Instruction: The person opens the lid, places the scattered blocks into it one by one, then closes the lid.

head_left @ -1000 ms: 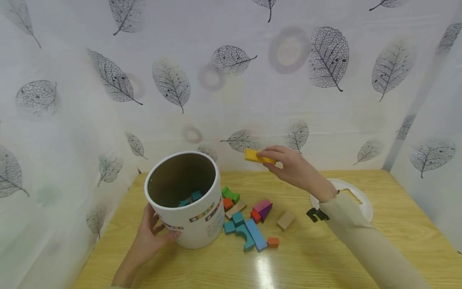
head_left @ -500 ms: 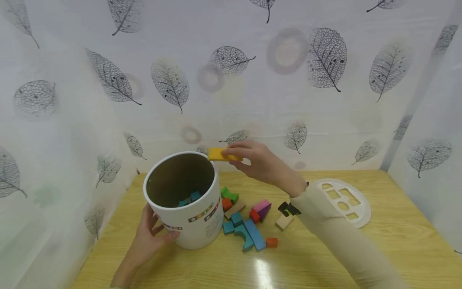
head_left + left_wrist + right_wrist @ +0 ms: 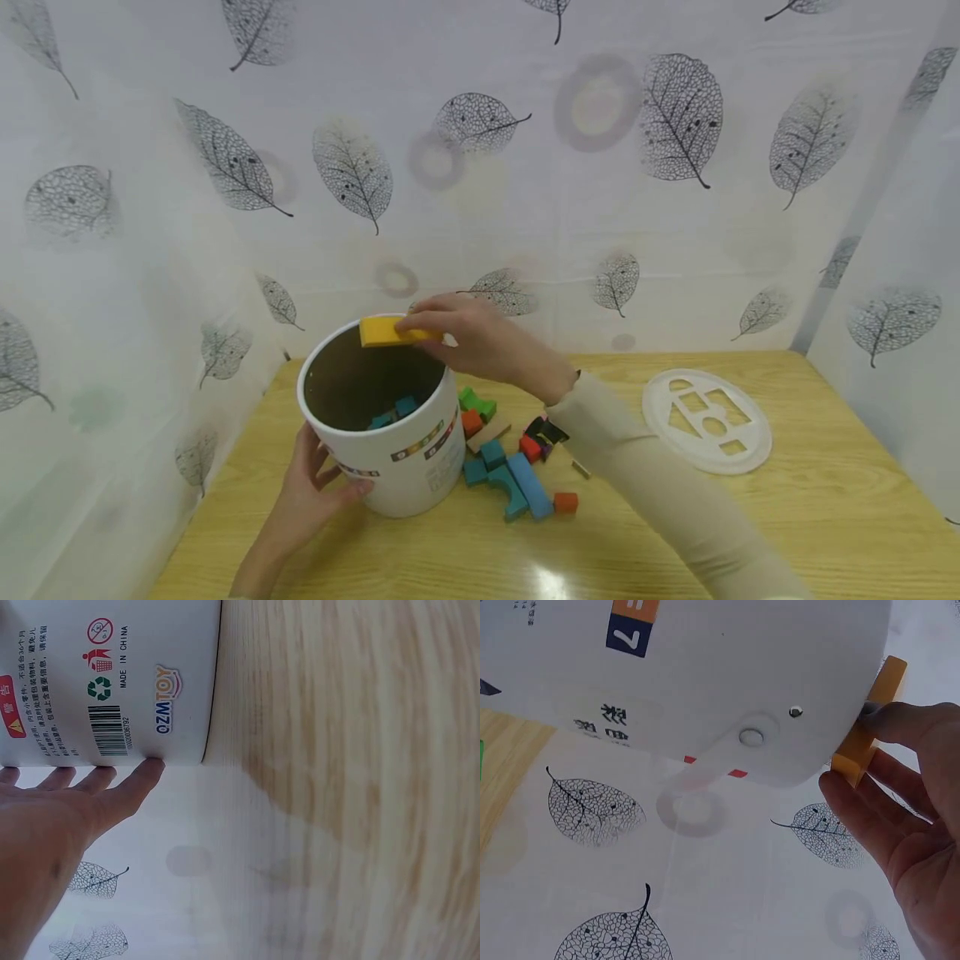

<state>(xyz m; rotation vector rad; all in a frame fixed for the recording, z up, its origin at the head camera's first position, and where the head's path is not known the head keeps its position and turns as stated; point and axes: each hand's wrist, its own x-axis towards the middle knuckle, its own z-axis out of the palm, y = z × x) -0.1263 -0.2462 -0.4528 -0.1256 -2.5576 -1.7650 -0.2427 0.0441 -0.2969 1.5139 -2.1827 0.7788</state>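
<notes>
- The pale wooden tabletop (image 3: 825, 517) is seen nearest, with a glare spot on its front edge.
- The left hand (image 3: 303, 500) is laid against the lower left side of the tall white cylindrical toy bucket (image 3: 408, 462); in the left wrist view its straight fingers (image 3: 127, 784) are pressed flat to the printed wall of the bucket (image 3: 112, 675), not curled round it.
- The bucket is stood upright on the tabletop with its mouth open, and a few teal blocks (image 3: 397, 411) are seen lying at its bottom.
- Just to the right of the bucket, a loose heap of small coloured wooden blocks (image 3: 513, 475) is spread on the tabletop: teal and blue pieces in front, an orange cube (image 3: 566, 502) at the near right, red, green and plain wooden pieces behind. Part of the heap is hidden by the beige sleeve (image 3: 660, 500).
- Farther right and well apart from the heap, a round white plastic lid with shape cut-outs (image 3: 707, 421) is laid flat.
- Above the far rim of the bucket, a flat yellow rectangular block (image 3: 386, 331) is held level by the right hand (image 3: 472, 337); it is pinched at its right end between thumb and fingers, as the right wrist view confirms (image 3: 866, 727).
- A white curtain printed with grey leaves (image 3: 480, 125) is hung behind and to both sides.
</notes>
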